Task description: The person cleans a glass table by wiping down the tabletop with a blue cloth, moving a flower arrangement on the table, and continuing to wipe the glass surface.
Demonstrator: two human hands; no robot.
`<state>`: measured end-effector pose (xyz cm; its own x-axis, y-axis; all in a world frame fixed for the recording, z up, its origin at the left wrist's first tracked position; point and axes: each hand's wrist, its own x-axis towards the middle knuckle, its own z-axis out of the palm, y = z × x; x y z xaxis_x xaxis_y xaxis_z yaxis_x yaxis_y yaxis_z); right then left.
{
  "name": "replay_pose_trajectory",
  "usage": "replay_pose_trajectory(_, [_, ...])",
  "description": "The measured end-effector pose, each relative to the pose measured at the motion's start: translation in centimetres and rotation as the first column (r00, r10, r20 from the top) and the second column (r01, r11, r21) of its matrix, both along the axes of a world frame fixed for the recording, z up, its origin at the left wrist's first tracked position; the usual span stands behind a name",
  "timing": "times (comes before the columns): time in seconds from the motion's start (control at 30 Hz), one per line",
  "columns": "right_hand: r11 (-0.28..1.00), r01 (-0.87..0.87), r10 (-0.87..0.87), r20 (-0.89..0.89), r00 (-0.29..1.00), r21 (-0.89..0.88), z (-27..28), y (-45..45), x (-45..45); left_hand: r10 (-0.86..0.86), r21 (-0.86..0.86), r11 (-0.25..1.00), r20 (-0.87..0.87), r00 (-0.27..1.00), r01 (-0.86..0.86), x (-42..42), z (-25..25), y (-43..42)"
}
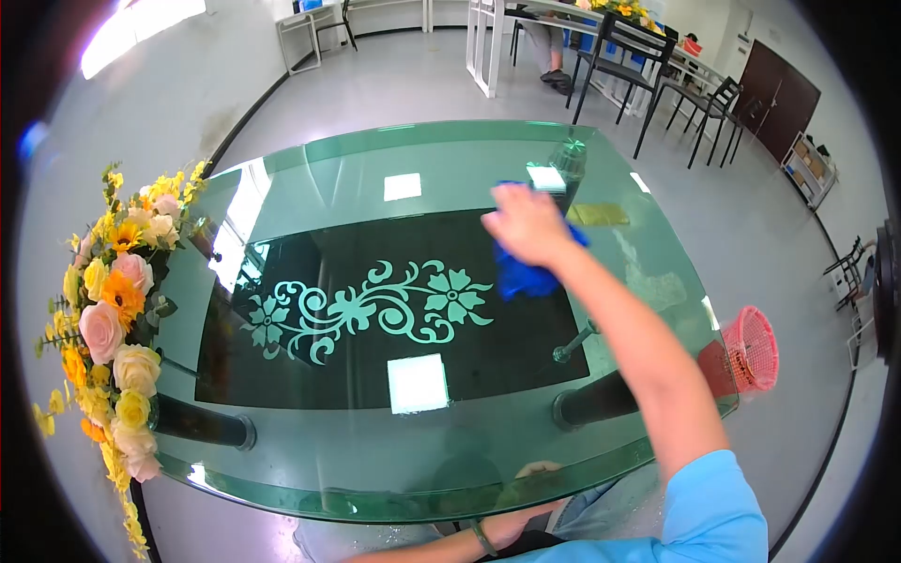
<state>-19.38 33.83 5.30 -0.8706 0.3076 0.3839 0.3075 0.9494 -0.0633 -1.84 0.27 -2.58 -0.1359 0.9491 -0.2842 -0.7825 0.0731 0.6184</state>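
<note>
My right hand [527, 225] presses a blue cloth [527, 274] onto the glass table top [310, 460], at the right edge of its black panel with a pale green floral pattern [371, 310]. The fingers are closed on the cloth, which spreads out below and beside them. My left hand [507, 527] is low in the view, by my lap at the table's near edge, with a bracelet at the wrist; its fingers are mostly hidden under the glass edge. A yellowish flat piece [599, 215] is just right of the cloth.
Artificial flowers [122, 328] line the table's left edge. A pink mesh basket [751, 348] stands beyond the right edge. Farther back are black chairs [624, 66], white tables, a person's legs [549, 47] and a small cart [809, 171].
</note>
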Motion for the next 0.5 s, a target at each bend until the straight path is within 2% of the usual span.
replay_pose_trajectory(0.03, [0.999, -0.053, 0.053, -0.053, 0.997, 0.014, -0.5, -3.8, -2.1, 0.009, 0.015, 1.000, -0.016, 1.000, -0.009, 0.0, -0.2, 0.1])
replay_pose_trajectory(0.07, [0.970, -0.235, 0.237, 0.032, 0.971, -0.056, 0.9, -8.0, -3.2, 0.006, 0.015, 1.000, -0.020, 1.000, -0.006, 0.0, -0.2, 0.1])
replay_pose_trajectory(0.1, [0.911, -0.412, 0.411, -0.087, 0.908, 0.008, -0.1, -11.9, -4.4, 0.002, 0.015, 1.000, -0.022, 1.000, -0.001, 0.0, -0.2, 0.1])
replay_pose_trajectory(0.13, [0.850, -0.525, 0.511, -0.200, 0.836, -0.026, -0.4, -16.1, -4.7, -0.004, 0.012, 1.000, -0.023, 1.000, 0.004, 0.0, -0.2, 0.1])
replay_pose_trajectory(0.17, [0.735, -0.632, 0.636, -0.074, 0.768, -0.246, 2.1, -19.5, -3.9, -0.008, -0.013, 1.000, 0.013, 1.000, 0.008, 0.2, -0.1, 0.0])
replay_pose_trajectory(0.2, [0.663, -0.728, 0.733, -0.048, 0.678, -0.173, 0.8, -22.3, -4.1, -0.006, -0.038, 0.999, 0.048, 0.999, 0.008, 0.2, 0.0, -0.1])
replay_pose_trajectory(0.23, [0.613, -0.779, 0.766, -0.140, 0.627, -0.132, -1.6, -24.7, -4.5, 0.001, -0.059, 0.998, 0.075, 0.997, 0.003, 0.1, 0.1, -0.1])
replay_pose_trajectory(0.27, [0.578, -0.799, 0.783, -0.162, 0.600, -0.164, -2.0, -25.4, -4.4, 0.000, -0.045, 0.999, 0.063, 0.998, 0.003, -0.1, 0.2, 0.0])
replay_pose_trajectory(0.33, [0.664, -0.697, 0.727, 0.017, 0.686, -0.272, 1.1, -22.5, -4.4, 0.010, -0.034, 0.999, 0.054, 0.998, -0.009, 0.0, 0.4, -0.4])
replay_pose_trajectory(0.37, [0.733, -0.619, 0.653, 0.038, 0.756, -0.282, 3.3, -20.0, -3.8, 0.007, -0.013, 1.000, 0.018, 1.000, -0.007, 0.2, 0.2, -0.3])
replay_pose_trajectory(0.43, [0.895, -0.423, 0.419, -0.062, 0.906, -0.143, 1.3, -12.3, -5.0, 0.012, 0.023, 1.000, -0.059, 0.998, -0.011, 0.2, -0.3, -0.2])
replay_pose_trajectory(0.47, [0.961, -0.268, 0.267, -0.029, 0.963, -0.073, 1.5, -8.5, -4.2, 0.004, 0.035, 0.999, -0.057, 0.998, -0.002, -0.1, -0.2, -0.1])
replay_pose_trajectory(0.5, [0.979, -0.137, 0.156, -0.120, 0.981, 0.149, -0.1, -3.7, -3.5, -0.004, 0.047, 0.999, -0.056, 0.998, 0.006, -0.3, -0.1, -0.1])
